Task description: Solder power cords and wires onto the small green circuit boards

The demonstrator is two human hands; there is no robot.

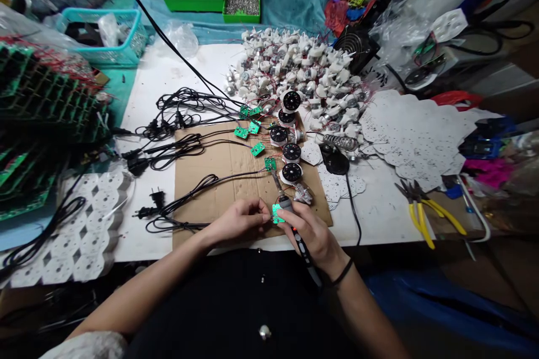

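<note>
My right hand grips a soldering iron with a dark handle and a small red light. Its metal tip points away from me, close to a small green circuit board. Beneath that hand's fingertips lies another green circuit board, partly covered. My left hand is closed in a pinch at this board's left edge; what sits between its fingertips is too small to make out. A black power cord runs under my left hand. Just beyond the iron stand white motor units with round black discs.
A cardboard sheet covers the middle of the table. Several corded boards lie on it. Behind is a heap of white motor parts. Yellow-handled pliers and a coiled soldering stand are at right; stacked green panels at left.
</note>
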